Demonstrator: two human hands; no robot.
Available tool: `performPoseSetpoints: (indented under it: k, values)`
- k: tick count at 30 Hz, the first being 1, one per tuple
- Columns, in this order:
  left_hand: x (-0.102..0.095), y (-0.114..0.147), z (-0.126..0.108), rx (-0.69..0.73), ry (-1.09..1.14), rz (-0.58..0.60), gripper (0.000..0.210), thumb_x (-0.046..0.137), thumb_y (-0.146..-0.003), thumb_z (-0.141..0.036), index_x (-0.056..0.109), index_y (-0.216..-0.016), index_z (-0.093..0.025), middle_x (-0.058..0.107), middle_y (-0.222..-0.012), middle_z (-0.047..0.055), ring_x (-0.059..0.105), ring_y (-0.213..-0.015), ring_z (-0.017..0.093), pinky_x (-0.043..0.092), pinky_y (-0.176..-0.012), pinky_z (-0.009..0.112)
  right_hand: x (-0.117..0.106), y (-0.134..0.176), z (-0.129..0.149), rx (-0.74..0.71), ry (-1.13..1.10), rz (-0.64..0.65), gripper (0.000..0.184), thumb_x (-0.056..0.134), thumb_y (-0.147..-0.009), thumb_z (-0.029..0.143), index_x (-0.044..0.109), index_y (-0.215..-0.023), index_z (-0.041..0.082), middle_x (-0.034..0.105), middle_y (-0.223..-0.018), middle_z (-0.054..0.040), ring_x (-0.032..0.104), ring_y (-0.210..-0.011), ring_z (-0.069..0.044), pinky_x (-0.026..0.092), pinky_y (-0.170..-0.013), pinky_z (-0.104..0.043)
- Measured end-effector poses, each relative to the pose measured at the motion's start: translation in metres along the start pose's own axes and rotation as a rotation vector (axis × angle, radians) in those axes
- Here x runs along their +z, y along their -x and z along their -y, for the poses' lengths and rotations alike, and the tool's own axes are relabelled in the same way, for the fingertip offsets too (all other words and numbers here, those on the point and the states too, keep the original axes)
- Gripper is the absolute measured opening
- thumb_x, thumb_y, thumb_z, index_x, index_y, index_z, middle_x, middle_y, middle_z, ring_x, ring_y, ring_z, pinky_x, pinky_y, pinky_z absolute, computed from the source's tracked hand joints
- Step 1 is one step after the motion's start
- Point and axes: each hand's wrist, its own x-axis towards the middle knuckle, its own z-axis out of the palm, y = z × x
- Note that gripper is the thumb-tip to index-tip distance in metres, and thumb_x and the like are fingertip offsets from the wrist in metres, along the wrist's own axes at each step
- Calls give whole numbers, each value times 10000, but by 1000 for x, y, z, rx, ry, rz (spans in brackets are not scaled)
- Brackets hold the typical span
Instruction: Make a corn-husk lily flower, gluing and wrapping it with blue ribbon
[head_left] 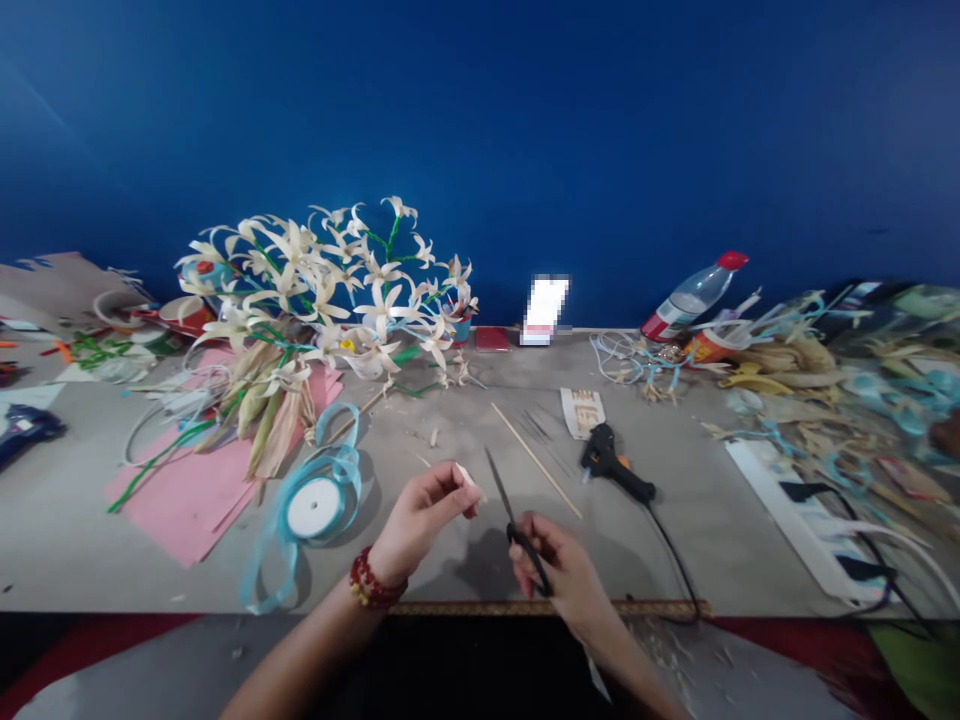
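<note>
My left hand (431, 510) pinches a small pale husk-like piece (468, 477) between thumb and fingertips. In my right hand (559, 565) is a pair of black-handled scissors (517, 532), its blades pointing up and away from me, a little right of the pale piece and apart from it. The blades look closed. Just beyond my hands, a thin wooden stick (536, 460) lies slantwise on the grey table (420, 570). A roll of light blue ribbon (313, 507) with loose loops rests left of my left hand.
A black glue gun (616, 465) lies right, its cord running to the front edge. Further right is a white power strip (799, 525). White husk flowers (382, 300) stand back left above pink paper (187, 510). A bottle (694, 300) leans at the back right beside dried husks (787, 360).
</note>
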Motion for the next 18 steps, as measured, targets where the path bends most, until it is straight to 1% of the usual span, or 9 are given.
performPoseSetpoints:
  k: [1, 4, 6, 7, 9, 12, 14, 16, 18]
  values:
    - [0, 1, -2, 23, -78, 16, 224, 632, -872, -338, 565, -737, -174, 574, -694, 5, 528, -687, 149, 412, -698, 265, 0, -1, 1, -30, -9, -39, 455, 739, -735, 590, 471, -709, 223, 497, -523, 70, 430, -440, -92, 375, -467, -230]
    - [3, 3, -7, 105, -347, 52, 245, 561, -911, -319, 586, -713, -176, 602, -712, 18, 552, -719, 164, 415, -724, 266, 1, -8, 9, -138, -39, -143, 396, 802, -701, 504, 551, -808, 218, 594, -685, 18, 517, -565, -129, 419, -530, -246]
    - [5, 5, -11, 144, -467, 60, 258, 526, -928, -301, 590, -708, -181, 611, -714, 15, 564, -719, 166, 414, -722, 260, 2, -12, 16, -178, -33, -145, 395, 833, -675, 461, 566, -832, 217, 606, -760, 6, 545, -638, -143, 442, -578, -248]
    - [5, 6, -12, 157, -500, 60, 258, 517, -932, -295, 590, -712, -183, 611, -713, 13, 568, -714, 164, 412, -715, 255, 2, -14, 19, -178, -22, -119, 397, 838, -669, 455, 565, -825, 214, 597, -762, 9, 545, -650, -143, 446, -595, -249]
    - [5, 7, -13, 173, -532, 58, 254, 513, -936, -291, 586, -718, -184, 611, -714, 10, 573, -712, 163, 409, -706, 250, 2, -16, 23, -134, 4, -33, 418, 833, -667, 487, 552, -805, 209, 554, -714, 32, 522, -617, -131, 443, -592, -246]
    - [3, 8, -13, 173, -535, 64, 261, 511, -940, -291, 580, -712, -182, 612, -713, 12, 573, -708, 161, 410, -701, 247, -1, -14, 23, -31, 29, 99, 482, 780, -677, 602, 519, -772, 208, 498, -633, 61, 473, -537, -107, 412, -540, -233]
    - [1, 8, -13, 167, -520, 83, 271, 511, -942, -300, 582, -709, -181, 616, -711, 15, 571, -701, 160, 412, -694, 246, -3, -11, 19, 13, 52, 164, 509, 747, -681, 652, 510, -760, 209, 504, -600, 64, 468, -512, -103, 393, -525, -230]
    - [1, 8, -15, 162, -511, 101, 276, 520, -939, -312, 585, -705, -181, 618, -703, 16, 570, -690, 159, 414, -686, 245, -5, -7, 16, 24, 69, 202, 523, 729, -682, 678, 504, -748, 211, 514, -574, 63, 468, -494, -103, 375, -514, -228]
    - [2, 7, -16, 161, -514, 108, 275, 526, -933, -307, 587, -697, -181, 619, -695, 19, 571, -684, 160, 416, -682, 247, -6, -5, 14, 23, 70, 208, 530, 718, -685, 690, 499, -747, 212, 513, -558, 65, 462, -483, -101, 364, -509, -227]
